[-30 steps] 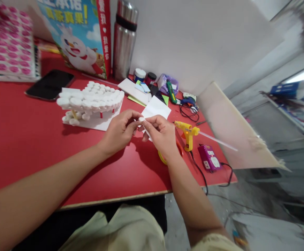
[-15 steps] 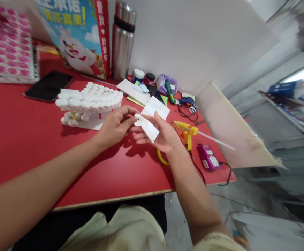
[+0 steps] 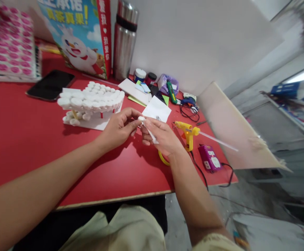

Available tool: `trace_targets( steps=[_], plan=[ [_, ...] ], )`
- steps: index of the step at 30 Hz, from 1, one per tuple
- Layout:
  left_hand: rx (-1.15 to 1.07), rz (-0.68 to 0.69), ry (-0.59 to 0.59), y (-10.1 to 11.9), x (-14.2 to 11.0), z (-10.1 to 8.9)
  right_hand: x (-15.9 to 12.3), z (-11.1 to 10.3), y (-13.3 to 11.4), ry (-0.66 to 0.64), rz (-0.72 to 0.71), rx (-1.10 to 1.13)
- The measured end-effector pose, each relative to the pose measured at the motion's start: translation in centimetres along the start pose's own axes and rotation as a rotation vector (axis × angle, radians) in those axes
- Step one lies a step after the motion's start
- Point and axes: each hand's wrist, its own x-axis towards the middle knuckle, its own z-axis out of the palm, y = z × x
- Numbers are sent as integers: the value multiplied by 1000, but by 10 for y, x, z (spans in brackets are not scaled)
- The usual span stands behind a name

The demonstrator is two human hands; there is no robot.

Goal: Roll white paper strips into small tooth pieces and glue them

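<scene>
Both hands meet over the front of the red table. My left hand (image 3: pixel 122 127) pinches the rounded end of a small white strip (image 3: pixel 142 119), which looks like soft paper or cloth. My right hand (image 3: pixel 161 136) closes over the same strip with thumb and fingers, and its narrow tail sticks out below them. Its exact material I cannot make out. Left of my hands stands a white model (image 3: pixel 91 101) covered with rounded white pieces, on a white base with red and yellowish posts. A white paper sheet (image 3: pixel 157 108) lies just beyond my right hand.
A yellow glue gun (image 3: pixel 188 131) with a clear stick stands right of my right hand, near a purple power socket (image 3: pixel 209 158) with cords. A yellow ring (image 3: pixel 163 158) lies under my right wrist. Behind are a phone (image 3: pixel 51 84), a steel flask (image 3: pixel 126 42) and a green cutter (image 3: pixel 171 91).
My right hand has turned over from palm up and its fingers have closed on the white strip, which now shows less and looks narrower. The left hand keeps its pinch.
</scene>
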Motion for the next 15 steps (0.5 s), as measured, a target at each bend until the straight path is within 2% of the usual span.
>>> trace_targets(
  steps=[4, 9, 15],
  plan=[
    [-69, -45, 29, 2, 0, 1, 1, 4, 6, 202, -212, -281],
    [-114, -58, 33, 4, 0, 4, -1, 10, 5, 330, -239, -348],
    [-122, -93, 89, 4, -1, 6, -4, 15, 7, 390, -322, -459]
  ],
)
